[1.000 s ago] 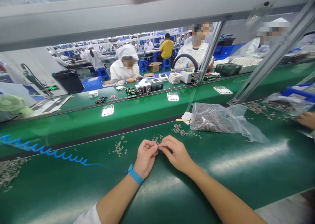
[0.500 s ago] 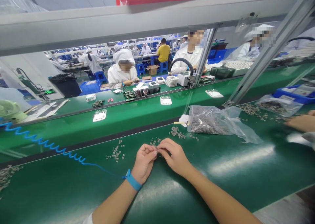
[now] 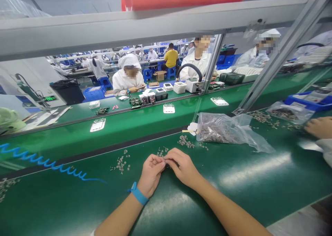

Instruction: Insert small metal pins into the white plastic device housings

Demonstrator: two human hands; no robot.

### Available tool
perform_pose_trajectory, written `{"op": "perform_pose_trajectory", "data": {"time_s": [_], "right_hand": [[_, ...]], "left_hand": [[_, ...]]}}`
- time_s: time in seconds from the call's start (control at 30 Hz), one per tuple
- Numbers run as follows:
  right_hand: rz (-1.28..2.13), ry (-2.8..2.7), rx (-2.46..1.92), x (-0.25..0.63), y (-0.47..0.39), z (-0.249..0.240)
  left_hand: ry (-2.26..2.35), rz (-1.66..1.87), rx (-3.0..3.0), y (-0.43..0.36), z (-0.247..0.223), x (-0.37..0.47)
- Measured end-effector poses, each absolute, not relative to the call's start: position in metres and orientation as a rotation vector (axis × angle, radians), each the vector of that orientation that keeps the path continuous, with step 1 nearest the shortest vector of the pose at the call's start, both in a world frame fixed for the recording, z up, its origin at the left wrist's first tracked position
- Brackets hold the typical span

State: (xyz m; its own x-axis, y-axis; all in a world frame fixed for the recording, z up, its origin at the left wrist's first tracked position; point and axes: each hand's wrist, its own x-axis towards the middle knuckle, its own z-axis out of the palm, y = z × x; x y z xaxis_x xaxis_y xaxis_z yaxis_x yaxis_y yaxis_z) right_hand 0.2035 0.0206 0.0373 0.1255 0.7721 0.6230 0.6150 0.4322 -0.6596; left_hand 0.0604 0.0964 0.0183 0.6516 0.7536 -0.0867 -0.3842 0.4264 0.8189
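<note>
My left hand [image 3: 152, 173] and my right hand [image 3: 183, 166] meet fingertip to fingertip above the green work surface. Both are closed in a pinch on a small metal part [image 3: 165, 160], mostly hidden by the fingers. Just behind the fingertips lies a small heap of similar metal parts [image 3: 161, 151]. Another loose group of metal parts [image 3: 121, 163] is spread to the left, and one more pile [image 3: 185, 141] sits beyond my right hand. A blue wrist strap [image 3: 139, 193] circles my left wrist.
A clear plastic bag of metal parts [image 3: 218, 131] lies right of the hands. White panels [image 3: 97, 124] sit on the green belt [image 3: 129, 124] behind. A blue coiled cord [image 3: 46, 161] stretches on the left. At far right is a co-worker's hand [image 3: 319, 127]; a metal post [image 3: 280, 52] slants nearby.
The white panels on the belt have shifted left. My hands keep the same pinch at nearly the same spot. The view has tilted slightly, and the co-worker's hand at right has moved a little.
</note>
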Motion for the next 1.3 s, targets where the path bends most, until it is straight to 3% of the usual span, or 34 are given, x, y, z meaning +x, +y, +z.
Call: {"op": "perform_pose_trajectory", "data": {"time_s": [1.3], "right_hand": [[0.260, -1.547, -1.361, 0.2054, 0.0227, 0.0391]], "left_hand": [[0.480, 0.709, 0.843, 0.0984, 0.0233, 0.0608]]}}
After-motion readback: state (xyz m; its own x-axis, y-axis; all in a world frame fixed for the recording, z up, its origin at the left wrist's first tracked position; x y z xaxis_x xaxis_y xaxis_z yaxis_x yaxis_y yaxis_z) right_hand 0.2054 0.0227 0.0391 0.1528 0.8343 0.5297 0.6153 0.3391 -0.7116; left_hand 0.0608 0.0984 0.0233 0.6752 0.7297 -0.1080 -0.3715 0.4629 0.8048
